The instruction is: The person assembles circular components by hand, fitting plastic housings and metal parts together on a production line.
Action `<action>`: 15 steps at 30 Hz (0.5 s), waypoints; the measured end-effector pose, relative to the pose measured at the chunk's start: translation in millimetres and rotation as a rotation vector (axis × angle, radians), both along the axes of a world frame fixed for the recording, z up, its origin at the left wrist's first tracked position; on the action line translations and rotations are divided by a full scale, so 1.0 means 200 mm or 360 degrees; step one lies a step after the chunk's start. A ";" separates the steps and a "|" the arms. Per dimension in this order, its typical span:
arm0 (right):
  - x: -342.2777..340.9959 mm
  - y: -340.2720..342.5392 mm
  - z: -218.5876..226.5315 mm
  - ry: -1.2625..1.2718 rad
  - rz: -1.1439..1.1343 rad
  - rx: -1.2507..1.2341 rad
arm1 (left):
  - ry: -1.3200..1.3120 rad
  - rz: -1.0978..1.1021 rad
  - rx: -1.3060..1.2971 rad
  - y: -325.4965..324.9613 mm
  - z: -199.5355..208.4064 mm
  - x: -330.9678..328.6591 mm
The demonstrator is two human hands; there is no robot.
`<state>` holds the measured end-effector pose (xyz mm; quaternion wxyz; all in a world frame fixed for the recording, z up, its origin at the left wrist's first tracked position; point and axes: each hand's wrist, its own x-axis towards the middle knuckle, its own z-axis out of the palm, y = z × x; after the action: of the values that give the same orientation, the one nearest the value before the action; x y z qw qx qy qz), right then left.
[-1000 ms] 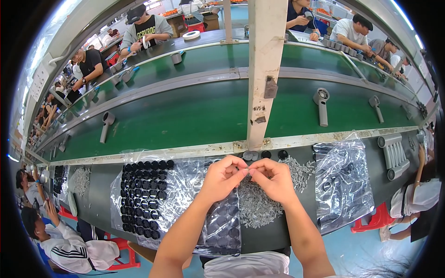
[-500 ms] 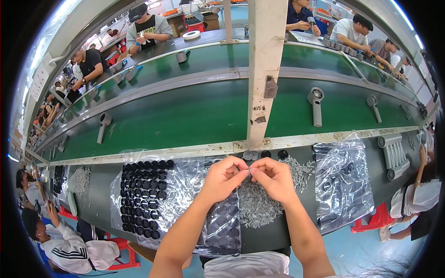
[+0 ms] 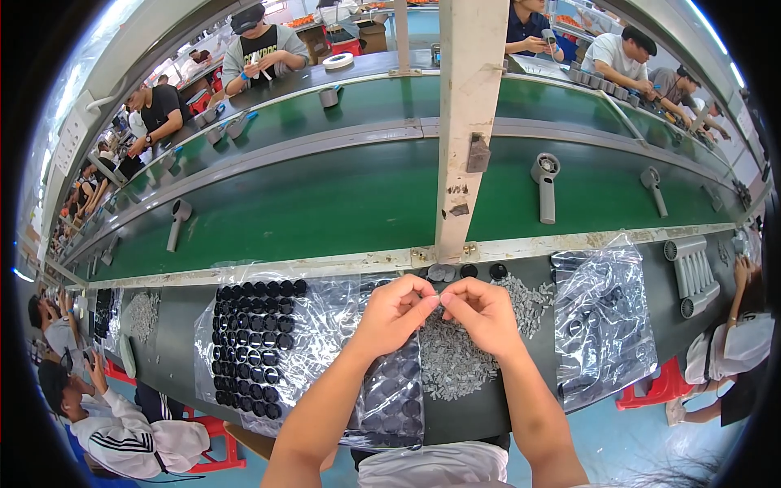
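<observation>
My left hand [image 3: 399,311] and my right hand [image 3: 480,313] meet over the bench, thumbs and forefingers pinched together at one spot. Whatever sits between the fingertips is too small and covered to make out. Below them spreads a pile of small grey plastic pieces [image 3: 457,370], partly hidden by my right hand. Just beyond my fingers lie some grey discs [image 3: 441,272] and black round caps [image 3: 498,272]. To the left, rows of black round caps [image 3: 254,340] rest on a clear plastic bag.
A clear bag with dark rings [image 3: 604,325] lies right of the pile. Grey fan bodies [image 3: 691,276] stand farther right. Beyond a white post [image 3: 465,146], a green conveyor [image 3: 325,199] carries handheld fans [image 3: 547,187]. Co-workers sit on both sides and across.
Fans on the near belt have shifted slightly left, while a grey part on the far belt has moved right. My hands stay pinched together in nearly the same place.
</observation>
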<state>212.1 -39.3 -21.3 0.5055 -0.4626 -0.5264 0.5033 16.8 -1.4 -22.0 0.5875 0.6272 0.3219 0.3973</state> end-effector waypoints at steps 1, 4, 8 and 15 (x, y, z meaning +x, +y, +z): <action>0.00 0.00 0.00 0.0000 0.0001 0.0000 | 0.0000 0.0001 0.0000 0.00 0.00 0.00; 0.01 0.00 0.01 -0.0032 0.0015 -0.0043 | 0.0002 -0.0003 -0.0006 0.00 -0.01 0.00; 0.01 0.00 -0.01 -0.0017 0.0010 -0.0016 | -0.0047 0.0020 0.0065 0.00 -0.02 0.01; 0.01 0.00 0.00 -0.0035 0.0015 -0.0018 | -0.0046 0.0001 0.0122 0.01 -0.05 0.00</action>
<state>213.6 -39.1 -21.8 0.4948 -0.4683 -0.5312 0.5036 16.9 0.9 -31.4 0.5675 0.6434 0.2982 0.4185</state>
